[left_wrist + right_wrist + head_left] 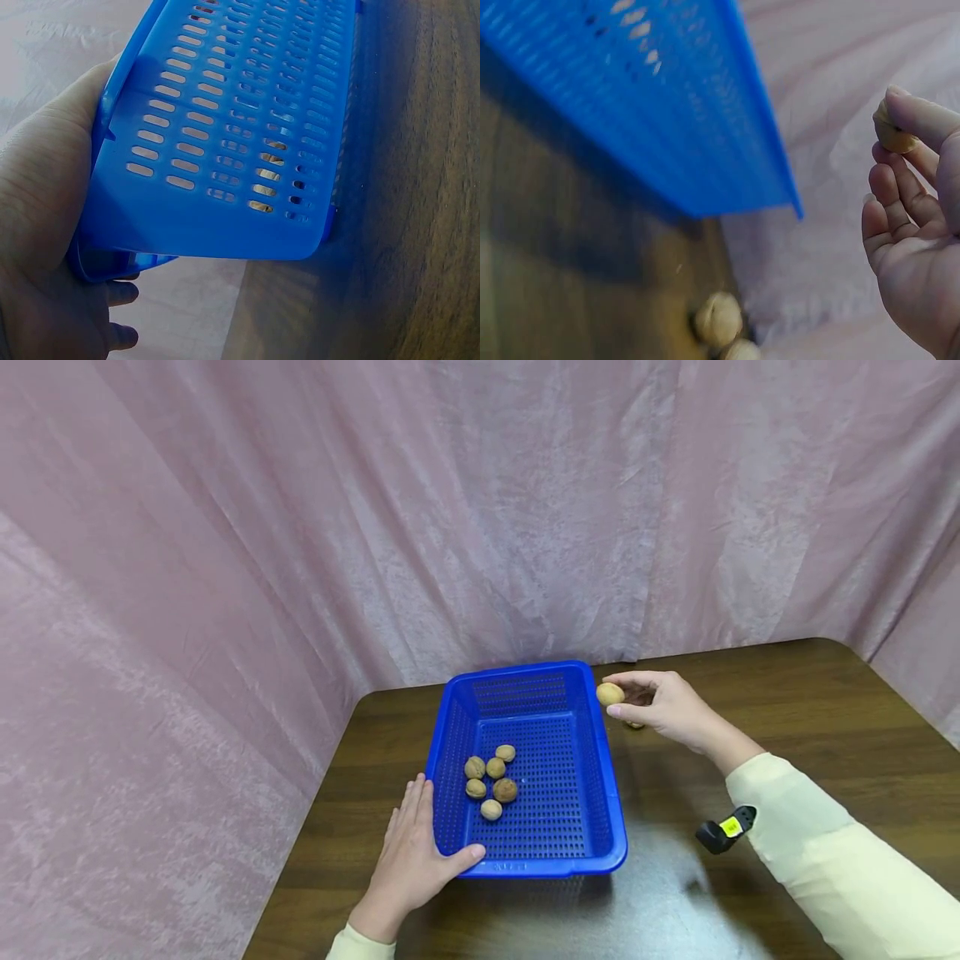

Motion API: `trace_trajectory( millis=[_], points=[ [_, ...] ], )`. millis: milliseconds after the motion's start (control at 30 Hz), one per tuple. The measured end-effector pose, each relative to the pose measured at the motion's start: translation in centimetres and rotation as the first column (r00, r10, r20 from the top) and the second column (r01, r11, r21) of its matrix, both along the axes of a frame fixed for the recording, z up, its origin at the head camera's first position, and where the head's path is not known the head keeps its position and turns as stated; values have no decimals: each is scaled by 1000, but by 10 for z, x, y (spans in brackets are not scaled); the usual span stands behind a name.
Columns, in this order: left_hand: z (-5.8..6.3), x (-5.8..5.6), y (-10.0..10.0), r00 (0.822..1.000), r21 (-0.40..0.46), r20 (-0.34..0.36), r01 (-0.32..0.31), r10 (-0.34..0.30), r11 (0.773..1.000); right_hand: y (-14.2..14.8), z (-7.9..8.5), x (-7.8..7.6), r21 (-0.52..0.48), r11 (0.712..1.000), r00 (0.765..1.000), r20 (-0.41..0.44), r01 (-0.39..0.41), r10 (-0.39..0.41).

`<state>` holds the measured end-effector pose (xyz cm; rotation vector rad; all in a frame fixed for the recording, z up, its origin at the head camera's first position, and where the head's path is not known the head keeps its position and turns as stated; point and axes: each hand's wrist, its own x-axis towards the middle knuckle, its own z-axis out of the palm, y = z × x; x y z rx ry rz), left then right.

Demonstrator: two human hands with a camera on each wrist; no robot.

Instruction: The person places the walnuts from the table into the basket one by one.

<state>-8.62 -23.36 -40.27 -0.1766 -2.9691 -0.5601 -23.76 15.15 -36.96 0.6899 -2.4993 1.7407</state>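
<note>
My right hand (671, 710) pinches a walnut (610, 694) between thumb and fingertips, just beyond the right rim of a blue plastic basket (600, 760). In the right wrist view the pinched walnut (892, 129) is held above the basket's rim. My left hand (412, 856) rests at the basket's near left corner, fingers straight along the outside and thumb over the front rim. Several walnuts (506, 790) lie in the left part of the basket floor. Seen from the left wrist, the palm (45, 187) is against the rim and some walnuts show through the slots.
More walnuts (718, 319) lie on the wooden table (712, 693) right of the basket, mostly hidden behind the right hand in the head view. Pink curtains (525, 527) hang behind the table and down its left side. A black wrist camera (723, 831) sticks out from the right sleeve.
</note>
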Motion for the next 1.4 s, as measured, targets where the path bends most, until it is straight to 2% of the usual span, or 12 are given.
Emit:
trace_trajectory(
  millis=[167, 333, 533, 967, 1200, 1400],
  points=[
    [0, 0, 1, 1000, 15, 0, 1, -1, 1000, -25, 18, -3, -8, 996, 995, -30, -92, 92],
    [-1, -1, 3, 1000, 21, 5, 1, -1, 1000, -51, 32, -5, 29, 986, 985, -51, -165, 167],
    [-2, -3, 5, 1000, 10, -1, 1, -1, 1000, -81, 36, -11, 34, 974, 975, -16, -222, 222],
    [0, -6, 11, 1000, -38, 11, 3, -2, 999, -132, 16, -29, 44, 956, 945, 170, -291, 280],
    [-1, -3, 13, 1000, -52, -2, 6, -6, 999, -137, -3, -28, 105, 942, 920, 273, -320, 282],
    [1, 1, 8, 1000, -51, -6, 2, -2, 999, -138, -15, -30, 133, 927, 901, 319, -350, 294]
  ],
)
